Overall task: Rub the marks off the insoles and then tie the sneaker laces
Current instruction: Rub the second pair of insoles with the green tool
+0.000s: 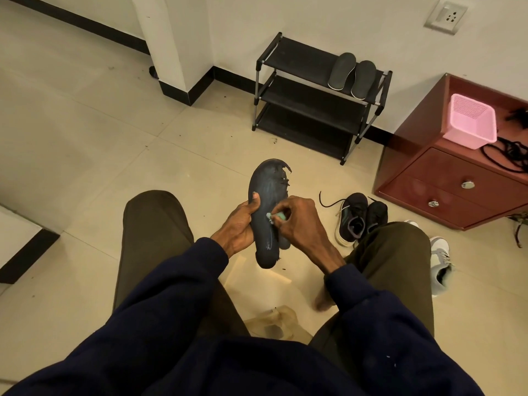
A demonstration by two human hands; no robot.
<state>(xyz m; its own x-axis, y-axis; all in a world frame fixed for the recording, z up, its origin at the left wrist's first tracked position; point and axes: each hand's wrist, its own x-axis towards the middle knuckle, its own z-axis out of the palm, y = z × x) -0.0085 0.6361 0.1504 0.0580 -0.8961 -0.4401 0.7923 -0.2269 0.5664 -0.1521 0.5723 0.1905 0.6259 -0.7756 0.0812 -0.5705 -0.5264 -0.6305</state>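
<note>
Dark insole (264,201) gripped in left hand (238,224), right hand (297,218) pinching green eraser (275,216) against it

Nothing you could read anywhere, only a pale scrawl (269,247) near the heel end of the dark insole (264,192) you held, too faint and small to tell letters from numbers
</note>
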